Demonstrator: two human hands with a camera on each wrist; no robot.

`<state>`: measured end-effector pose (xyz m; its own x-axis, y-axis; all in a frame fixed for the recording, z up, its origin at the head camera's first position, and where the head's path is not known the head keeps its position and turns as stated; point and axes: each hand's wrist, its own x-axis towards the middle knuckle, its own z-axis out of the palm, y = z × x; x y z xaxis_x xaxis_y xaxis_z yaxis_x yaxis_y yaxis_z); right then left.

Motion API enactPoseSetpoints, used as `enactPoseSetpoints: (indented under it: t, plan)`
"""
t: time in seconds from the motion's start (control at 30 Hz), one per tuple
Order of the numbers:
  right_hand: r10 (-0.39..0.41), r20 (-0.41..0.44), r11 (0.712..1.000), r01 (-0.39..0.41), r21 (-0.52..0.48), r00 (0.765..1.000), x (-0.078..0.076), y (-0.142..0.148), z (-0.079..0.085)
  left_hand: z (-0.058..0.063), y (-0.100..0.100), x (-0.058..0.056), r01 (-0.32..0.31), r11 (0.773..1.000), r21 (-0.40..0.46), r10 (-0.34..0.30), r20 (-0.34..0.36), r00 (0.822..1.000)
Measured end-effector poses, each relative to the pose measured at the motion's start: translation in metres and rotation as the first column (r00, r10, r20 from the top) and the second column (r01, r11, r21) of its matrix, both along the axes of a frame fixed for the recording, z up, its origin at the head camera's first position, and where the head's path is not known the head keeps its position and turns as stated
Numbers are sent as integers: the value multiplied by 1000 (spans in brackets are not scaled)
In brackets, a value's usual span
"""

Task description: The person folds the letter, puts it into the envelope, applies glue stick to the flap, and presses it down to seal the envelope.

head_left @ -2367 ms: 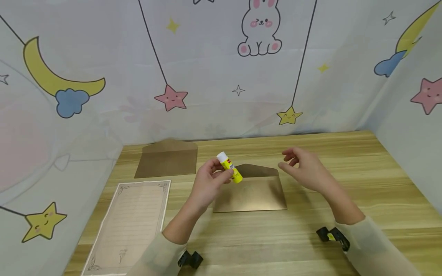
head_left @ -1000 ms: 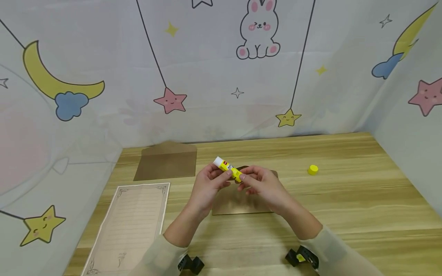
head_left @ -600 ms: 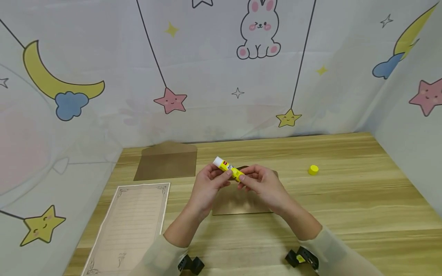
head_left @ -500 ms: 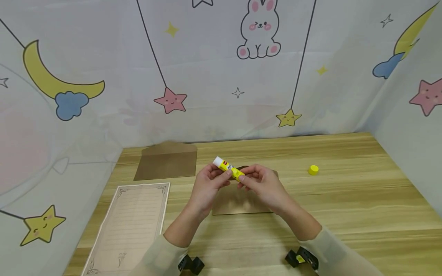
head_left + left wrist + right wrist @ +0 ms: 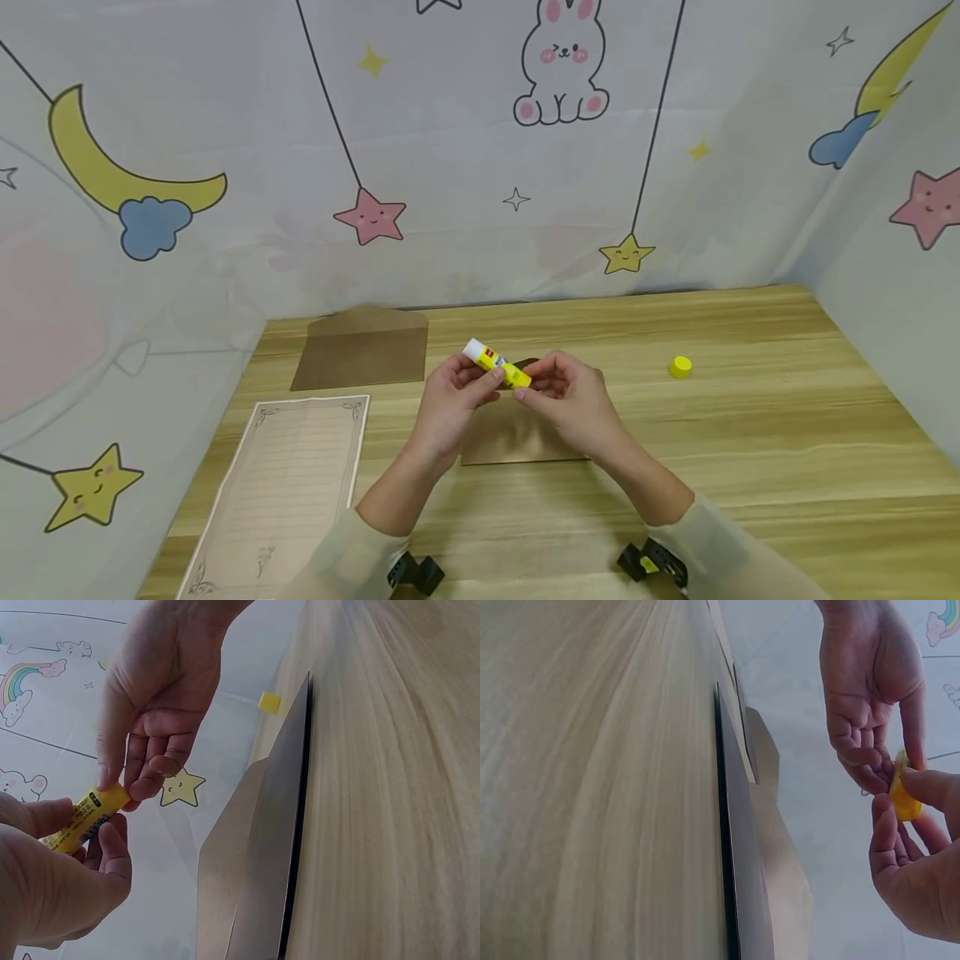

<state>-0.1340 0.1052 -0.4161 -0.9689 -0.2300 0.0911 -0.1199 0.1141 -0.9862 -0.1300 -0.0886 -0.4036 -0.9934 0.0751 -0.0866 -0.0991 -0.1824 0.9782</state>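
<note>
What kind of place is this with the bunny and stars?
Probably a little craft spot indoors, though I can't tell which room: there's a glue stick being held, lined paper lying on a wooden tabletop, and a cartoon-printed backdrop behind.

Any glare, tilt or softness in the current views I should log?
Head: soft light, a pale sheen on the table and a dull metallic glint on the front envelope; left wrist: scene turned sideways, small print on the glue stick hard to read; right wrist: also sideways, backdrop pale and hazy.
</note>
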Motion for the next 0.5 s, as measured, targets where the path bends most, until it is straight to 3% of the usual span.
enactPoseSetpoints:
  t: [0.17, 0.33, 0.5]
  plan:
    - [27, 100, 1000, -26, -5, 995, -3, 1, 0, 0, 0, -1, -4, 1000, -1, 4, -10, 1000]
    - [97, 225, 995, -86, -57, 970, -5, 3, 1, 0, 0, -1, 1, 1000, -7, -1, -14, 1000]
    - [133, 238, 989, -113, -94, 962, -5, 4, 0, 0, 0, 0, -2, 1000, -2, 2, -10, 1000]
